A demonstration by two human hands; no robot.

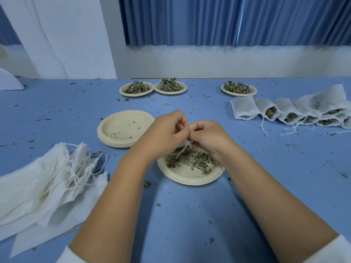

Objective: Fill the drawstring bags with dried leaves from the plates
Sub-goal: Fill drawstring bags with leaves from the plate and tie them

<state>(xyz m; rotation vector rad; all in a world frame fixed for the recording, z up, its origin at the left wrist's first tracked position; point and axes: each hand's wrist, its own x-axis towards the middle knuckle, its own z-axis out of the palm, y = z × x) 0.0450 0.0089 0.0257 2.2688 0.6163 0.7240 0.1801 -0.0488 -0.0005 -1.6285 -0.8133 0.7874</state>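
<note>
The table top [190, 215] is seen to be smooth and matt blue. The plates [190, 180] are made of stiff, matt paper with ribbed rims. Thin, soft white cloth is used for the empty bags [38, 186] at eight o'clock and the filled bags [284, 107] at two o'clock. The string [183, 149] is twisted thread. The leaves [199, 162] look dry and rough.

**View:** one, head-worn, wide-angle.
**Position:** you look from above the near edge of the bench [190, 215].
**Facing:** forward and down, with the blue curtain [209, 19] across the top of the frame.
**Range:** close. Your forearms enter from the bottom corners. Your left hand [167, 130] and right hand [207, 135] meet near frame centre above the near plate [190, 181], fingers pinching the drawstring bag [187, 144].
**Shared coverage:** single view only.
</note>
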